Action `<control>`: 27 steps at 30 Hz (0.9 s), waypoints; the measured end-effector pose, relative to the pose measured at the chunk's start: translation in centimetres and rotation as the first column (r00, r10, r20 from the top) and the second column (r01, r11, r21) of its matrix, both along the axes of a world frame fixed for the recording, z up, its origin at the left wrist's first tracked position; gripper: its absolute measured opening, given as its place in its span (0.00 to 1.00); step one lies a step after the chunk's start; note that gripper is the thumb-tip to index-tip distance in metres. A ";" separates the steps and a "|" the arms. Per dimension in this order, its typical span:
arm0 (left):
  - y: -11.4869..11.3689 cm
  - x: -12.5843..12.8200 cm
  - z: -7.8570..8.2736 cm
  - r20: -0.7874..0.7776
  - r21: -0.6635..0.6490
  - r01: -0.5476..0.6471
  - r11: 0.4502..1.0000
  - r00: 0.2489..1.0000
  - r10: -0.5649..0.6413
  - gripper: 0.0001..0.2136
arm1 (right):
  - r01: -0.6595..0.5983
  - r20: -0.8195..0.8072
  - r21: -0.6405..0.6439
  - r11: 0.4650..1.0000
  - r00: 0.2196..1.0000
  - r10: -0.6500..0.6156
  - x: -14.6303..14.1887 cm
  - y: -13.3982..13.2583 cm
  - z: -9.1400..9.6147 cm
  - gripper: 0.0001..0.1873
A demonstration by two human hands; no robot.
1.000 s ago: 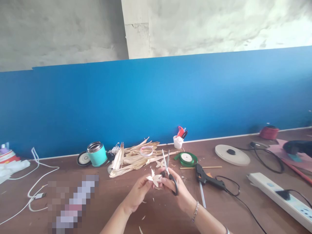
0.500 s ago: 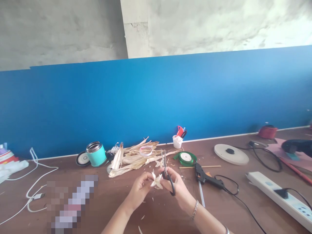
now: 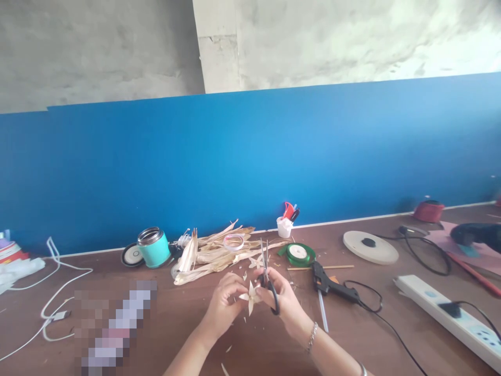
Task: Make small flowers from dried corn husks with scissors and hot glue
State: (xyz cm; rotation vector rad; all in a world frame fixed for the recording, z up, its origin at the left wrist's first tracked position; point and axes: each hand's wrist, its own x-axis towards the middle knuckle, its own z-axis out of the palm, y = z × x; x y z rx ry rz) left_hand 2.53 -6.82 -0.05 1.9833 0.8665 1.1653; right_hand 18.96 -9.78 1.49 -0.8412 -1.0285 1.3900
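My left hand [image 3: 224, 304] pinches a small pale flower made of dried husk petals [image 3: 249, 297], held just above the brown table [image 3: 176, 324]. My right hand [image 3: 284, 300] grips black-handled scissors [image 3: 268, 282], blades pointing up and almost together, right beside the flower. Both hands meet at the flower in the lower middle of the head view. A bracelet sits on my right wrist.
Behind the hands lie a pile of dried husks [image 3: 213, 251], a tape ring [image 3: 234, 242], a green ribbon spool [image 3: 299, 254] and a black glue gun [image 3: 332, 286] with its cord. A teal jar [image 3: 154, 247], white cup [image 3: 285, 227], power strip [image 3: 450, 318] and white cables [image 3: 55, 292] spread around.
The scissor blades have come together from slightly apart. My left hand turned the flower and both hands dropped a little toward the table.
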 end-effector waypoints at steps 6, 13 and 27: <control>0.2 -0.1 -0.1 0.035 0.063 -0.057 0.996 0.998 0.055 0.05 | -0.031 -0.017 -0.018 0.999 0.999 0.030 -0.1 0.0 -0.1 0.22; 0.2 -0.1 -0.5 0.070 0.089 -0.063 0.994 0.996 0.057 0.06 | -0.018 0.013 -0.018 1.000 1.000 0.019 -0.2 -0.1 -0.3 0.21; 0.1 0.2 -0.7 -0.028 0.112 -0.073 0.991 0.997 0.077 0.02 | 0.013 0.035 -0.038 0.999 0.999 -0.011 -0.6 -0.3 -0.1 0.19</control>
